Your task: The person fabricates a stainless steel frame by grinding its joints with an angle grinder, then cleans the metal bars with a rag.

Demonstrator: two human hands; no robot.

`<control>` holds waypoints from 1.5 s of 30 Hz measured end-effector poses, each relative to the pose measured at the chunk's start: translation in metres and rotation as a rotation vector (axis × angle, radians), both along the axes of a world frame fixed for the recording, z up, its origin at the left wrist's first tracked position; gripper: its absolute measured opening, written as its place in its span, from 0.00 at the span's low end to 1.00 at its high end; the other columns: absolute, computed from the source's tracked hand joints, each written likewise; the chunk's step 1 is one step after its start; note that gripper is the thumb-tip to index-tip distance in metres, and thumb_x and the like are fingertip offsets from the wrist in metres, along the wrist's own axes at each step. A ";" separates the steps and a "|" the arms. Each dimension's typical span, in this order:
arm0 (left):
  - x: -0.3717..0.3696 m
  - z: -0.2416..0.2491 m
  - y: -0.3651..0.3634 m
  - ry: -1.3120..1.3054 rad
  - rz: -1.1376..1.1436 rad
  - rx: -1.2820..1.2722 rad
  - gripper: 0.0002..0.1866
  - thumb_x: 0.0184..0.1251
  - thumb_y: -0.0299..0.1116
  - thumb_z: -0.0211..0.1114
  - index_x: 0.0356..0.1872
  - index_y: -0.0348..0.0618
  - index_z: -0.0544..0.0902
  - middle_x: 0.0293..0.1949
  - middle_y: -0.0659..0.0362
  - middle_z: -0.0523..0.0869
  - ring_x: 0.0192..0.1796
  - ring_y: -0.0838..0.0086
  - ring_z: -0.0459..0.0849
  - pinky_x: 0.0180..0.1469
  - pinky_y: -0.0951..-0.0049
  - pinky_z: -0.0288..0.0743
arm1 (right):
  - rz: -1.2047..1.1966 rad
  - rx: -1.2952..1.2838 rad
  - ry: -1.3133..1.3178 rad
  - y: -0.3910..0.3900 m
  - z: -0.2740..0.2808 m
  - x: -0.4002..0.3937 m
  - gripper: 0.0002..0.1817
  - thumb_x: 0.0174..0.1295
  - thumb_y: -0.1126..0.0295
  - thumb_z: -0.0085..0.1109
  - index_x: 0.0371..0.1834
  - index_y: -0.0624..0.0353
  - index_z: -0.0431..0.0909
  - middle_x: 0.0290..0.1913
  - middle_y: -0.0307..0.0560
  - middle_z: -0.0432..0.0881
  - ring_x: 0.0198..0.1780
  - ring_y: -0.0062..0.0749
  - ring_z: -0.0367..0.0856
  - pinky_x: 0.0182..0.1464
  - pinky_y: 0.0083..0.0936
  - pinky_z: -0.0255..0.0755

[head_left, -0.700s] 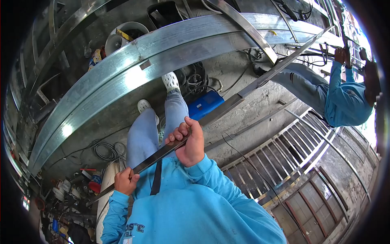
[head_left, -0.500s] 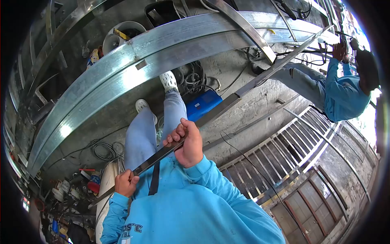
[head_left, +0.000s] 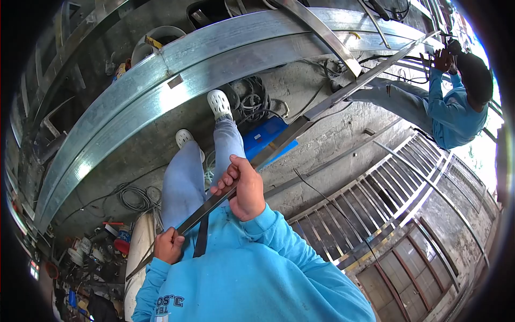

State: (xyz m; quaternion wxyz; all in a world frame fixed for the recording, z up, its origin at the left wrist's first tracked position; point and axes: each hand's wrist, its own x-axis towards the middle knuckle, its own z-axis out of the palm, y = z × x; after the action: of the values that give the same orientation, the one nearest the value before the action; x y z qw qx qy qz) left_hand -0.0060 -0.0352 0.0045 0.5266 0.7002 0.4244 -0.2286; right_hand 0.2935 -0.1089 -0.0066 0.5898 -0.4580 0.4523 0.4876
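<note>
A long, narrow metal bar runs slantwise across my lap and away to the upper right. My left hand is closed round it near its lower end, by my hip. Further along, my right hand grips the same bar from the right side, fingers curled over it and thumb pointing up. Beyond my knees, the bar's darker part meets a lighter metal length that reaches up toward a co-worker. Under the bar, a blue case lies on the floor beside my foot.
Wide galvanised beams cross in front of my feet. A co-worker in a blue top is at the far right, hands raised. Coiled cables lie on the floor at left. A barred metal frame stands to the right.
The bar has shifted slightly left with both hands still round it, and more of the blue case shows beneath it. The co-worker's body and hands appear a little higher in view.
</note>
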 end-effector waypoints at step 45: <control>0.010 0.124 0.096 0.144 -0.302 0.288 0.28 0.61 0.58 0.64 0.21 0.39 0.78 0.21 0.43 0.78 0.29 0.42 0.78 0.30 0.47 0.69 | 0.541 -0.620 -1.758 -0.049 0.094 0.425 0.17 0.64 0.60 0.60 0.41 0.67 0.83 0.31 0.52 0.86 0.35 0.38 0.84 0.41 0.32 0.74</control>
State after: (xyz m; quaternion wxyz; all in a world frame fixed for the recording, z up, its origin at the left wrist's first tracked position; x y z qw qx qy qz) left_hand 0.0039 0.0609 0.1284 0.3492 0.8057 0.3796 -0.2912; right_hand 0.7185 -0.1575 0.0878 0.4383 -0.8826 -0.1623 -0.0502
